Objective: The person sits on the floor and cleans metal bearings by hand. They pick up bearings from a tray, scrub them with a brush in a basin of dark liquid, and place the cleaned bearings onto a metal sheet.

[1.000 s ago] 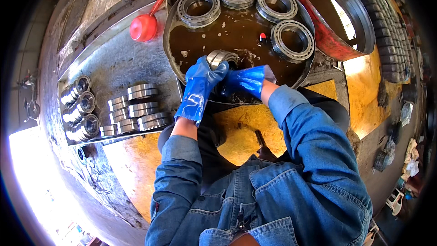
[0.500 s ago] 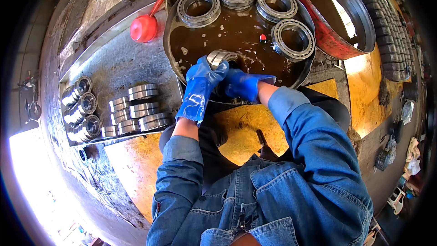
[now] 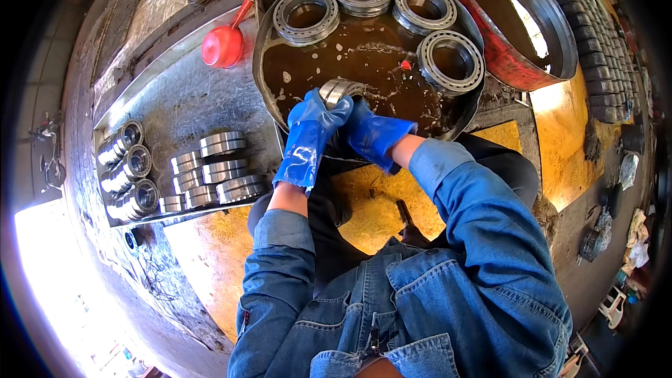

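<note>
Both my hands wear blue rubber gloves over the near rim of a round metal tub (image 3: pixel 260 63) holding brown liquid. My left hand (image 3: pixel 316 110) is closed around the left side of a shiny steel roller bearing (image 3: pixel 341 89), which sits tilted just above the liquid. Against the bearing's right side my right hand (image 3: pixel 371 129) is closed, its fingertips hidden behind the ring. Large ring bearings (image 3: pixel 306 17) stand in the liquid along the tub's far and right sides. A small red thing (image 3: pixel 406 65) floats near the rightmost one.
Left of the tub, a metal tray (image 3: pixel 175 91) carries several clean bearings (image 3: pixel 222 143) and a red dipper (image 3: pixel 222 47). A red drum (image 3: pixel 490 35) with dark liquid stands at the right, beside stacked dark parts (image 3: pixel 602 63). Yellow boards (image 3: pixel 378 203) cover the floor under my legs.
My right hand has drawn slightly back toward me, while my left hand keeps the bearing nearly in place. White ripples have spread across the liquid, and the floating red thing has turned and shifted slightly.
</note>
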Demonstrator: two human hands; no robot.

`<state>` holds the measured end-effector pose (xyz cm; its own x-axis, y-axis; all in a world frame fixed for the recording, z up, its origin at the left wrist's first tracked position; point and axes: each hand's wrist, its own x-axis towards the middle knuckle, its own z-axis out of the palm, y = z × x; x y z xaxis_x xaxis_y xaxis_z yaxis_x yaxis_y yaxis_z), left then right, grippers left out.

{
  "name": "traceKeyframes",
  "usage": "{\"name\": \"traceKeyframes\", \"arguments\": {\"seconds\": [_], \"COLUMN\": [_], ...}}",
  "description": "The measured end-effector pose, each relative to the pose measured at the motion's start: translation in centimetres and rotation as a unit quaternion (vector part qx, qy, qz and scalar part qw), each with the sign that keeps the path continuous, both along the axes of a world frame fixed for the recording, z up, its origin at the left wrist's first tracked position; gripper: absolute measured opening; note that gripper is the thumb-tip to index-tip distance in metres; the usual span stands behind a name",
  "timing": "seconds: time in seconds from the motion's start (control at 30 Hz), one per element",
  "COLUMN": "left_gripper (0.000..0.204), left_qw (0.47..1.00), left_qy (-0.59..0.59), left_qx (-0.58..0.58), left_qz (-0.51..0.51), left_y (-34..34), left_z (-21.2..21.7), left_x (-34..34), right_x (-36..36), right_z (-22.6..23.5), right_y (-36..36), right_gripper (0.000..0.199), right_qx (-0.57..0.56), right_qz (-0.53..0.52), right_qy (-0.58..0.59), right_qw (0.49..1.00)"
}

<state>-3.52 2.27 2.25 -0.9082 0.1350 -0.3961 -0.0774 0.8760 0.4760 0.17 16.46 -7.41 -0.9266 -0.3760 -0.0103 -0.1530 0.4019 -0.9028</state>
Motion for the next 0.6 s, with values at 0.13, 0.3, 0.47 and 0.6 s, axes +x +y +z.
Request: {"name": "traceKeyframes", "arguments": {"seconds": [0.13,0.3,0.47,0.6], "left_gripper": [0.079,0.08,0.084,0.083], "left_qw": [1.0,1.0,1.0,1.0], "left_qy": [0.011,0.017,0.01,0.016], "left_qx": [0.004,-0.004,-0.012,-0.012], "left_qz": [0.018,0.004,0.002,0.006], "left_y": [-0.8,-0.5,0.2,-0.3], "left_z": [-0.7,-0.2,0.6,0.3], "left_x": [0.3,0.3,0.3,0.4], "right_x": [-0.4,-0.5,0.1,-0.7], "right_z": [1.5,1.2,-2.3,-1.7], "right_y": [2.5,2.8,-0.6,1.5], "right_gripper": [0.035,0.037,0.038,0.046], "right_qx": [-0.195,-0.156,0.283,-0.075], "right_qz": [0.022,0.037,0.023,0.064], "right_qy": [-0.385,-0.368,0.195,-0.28], "right_qw": [0.902,0.916,0.939,0.955]}}
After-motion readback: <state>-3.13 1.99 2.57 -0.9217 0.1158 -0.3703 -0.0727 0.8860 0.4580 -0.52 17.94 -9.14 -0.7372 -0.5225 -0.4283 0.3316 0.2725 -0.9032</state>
